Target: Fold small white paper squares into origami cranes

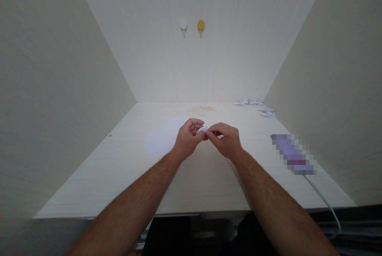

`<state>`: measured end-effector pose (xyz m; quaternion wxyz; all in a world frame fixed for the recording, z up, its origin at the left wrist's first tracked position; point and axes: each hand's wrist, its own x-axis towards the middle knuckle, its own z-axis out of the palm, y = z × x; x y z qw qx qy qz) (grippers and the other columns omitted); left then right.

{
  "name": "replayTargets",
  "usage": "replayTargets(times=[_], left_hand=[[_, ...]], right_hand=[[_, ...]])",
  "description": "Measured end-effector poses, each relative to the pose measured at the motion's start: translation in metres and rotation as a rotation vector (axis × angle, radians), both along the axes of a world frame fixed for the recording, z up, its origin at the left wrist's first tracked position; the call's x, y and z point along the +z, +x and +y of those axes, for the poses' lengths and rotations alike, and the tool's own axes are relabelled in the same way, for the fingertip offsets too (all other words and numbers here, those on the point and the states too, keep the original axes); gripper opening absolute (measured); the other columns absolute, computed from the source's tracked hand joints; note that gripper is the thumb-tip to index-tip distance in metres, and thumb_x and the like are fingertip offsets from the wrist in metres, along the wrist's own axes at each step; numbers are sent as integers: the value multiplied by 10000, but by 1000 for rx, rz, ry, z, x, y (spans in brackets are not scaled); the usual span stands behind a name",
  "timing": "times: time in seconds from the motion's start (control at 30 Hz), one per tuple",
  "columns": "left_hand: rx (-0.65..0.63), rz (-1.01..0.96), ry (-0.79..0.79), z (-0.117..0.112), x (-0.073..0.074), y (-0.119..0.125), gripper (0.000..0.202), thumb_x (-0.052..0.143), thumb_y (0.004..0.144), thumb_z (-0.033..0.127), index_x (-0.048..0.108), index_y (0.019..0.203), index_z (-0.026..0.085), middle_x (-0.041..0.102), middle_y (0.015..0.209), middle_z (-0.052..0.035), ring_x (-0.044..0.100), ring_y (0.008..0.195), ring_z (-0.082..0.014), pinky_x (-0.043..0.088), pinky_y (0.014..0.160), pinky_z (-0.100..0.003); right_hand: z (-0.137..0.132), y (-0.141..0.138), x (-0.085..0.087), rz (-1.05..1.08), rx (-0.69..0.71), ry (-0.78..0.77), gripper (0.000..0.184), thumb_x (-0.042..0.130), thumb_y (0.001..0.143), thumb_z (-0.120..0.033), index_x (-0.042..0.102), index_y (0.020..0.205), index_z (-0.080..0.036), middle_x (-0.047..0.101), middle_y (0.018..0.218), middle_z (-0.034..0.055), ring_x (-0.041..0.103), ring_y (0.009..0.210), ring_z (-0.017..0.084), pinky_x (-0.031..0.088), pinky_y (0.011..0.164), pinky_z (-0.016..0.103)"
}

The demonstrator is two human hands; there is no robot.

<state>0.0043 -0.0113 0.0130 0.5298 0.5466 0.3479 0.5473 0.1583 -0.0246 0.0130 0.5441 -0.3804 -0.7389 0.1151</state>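
A small piece of folded white paper (pixel 202 129) is held up over the middle of the table. My left hand (pixel 190 136) is closed on it, thumb below and fingers curled behind. At its right end, the thumb and forefinger of my right hand (pixel 225 138) pinch the paper. The fingers hide much of it, so its full shape does not show. Flat on the table, partly behind my left hand, lie white paper sheets (pixel 159 138).
Several folded paper cranes (pixel 249 102) stand along the back right of the white table (pixel 119 172). A blurred-out device (pixel 292 154) with a white cable (pixel 322 198) lies at right. A white hook (pixel 183 25) and a yellow hook (pixel 201 25) are on the back wall.
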Motion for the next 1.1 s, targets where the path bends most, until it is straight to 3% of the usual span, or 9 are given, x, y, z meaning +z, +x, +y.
replayTargets(times=[0.23, 0.43, 0.93, 1.1], left_hand=[[53, 52, 60, 1, -1, -1, 297, 744, 689, 204, 605, 946, 151, 663, 833, -21, 640, 779, -116, 534, 736, -251], [120, 148, 109, 3, -4, -3, 250, 763, 682, 236, 646, 889, 159, 665, 825, -19, 608, 679, -98, 494, 634, -221], [86, 106, 135, 1, -2, -4, 228, 778, 681, 244, 595, 771, 143, 622, 712, 4, 600, 617, -102, 501, 579, -229], [78, 118, 134, 1, -4, -4, 236, 782, 683, 261, 605, 787, 146, 631, 743, 0, 608, 626, -100, 507, 594, -232]], right_hand=[[2, -3, -1, 117, -44, -123, 49, 665, 766, -227, 672, 724, -204, 692, 715, 21, 602, 599, 130, 492, 560, 258], [4, -5, -6, 211, -36, -254, 50, 672, 744, -234, 674, 745, -185, 688, 695, 15, 597, 571, 118, 481, 547, 233], [1, -4, -2, 89, -65, -127, 72, 621, 763, -211, 673, 720, -185, 688, 714, 23, 607, 619, 123, 482, 582, 233], [2, -5, -2, 127, -70, -216, 60, 639, 747, -223, 662, 712, -180, 680, 688, 20, 591, 584, 118, 466, 548, 227]])
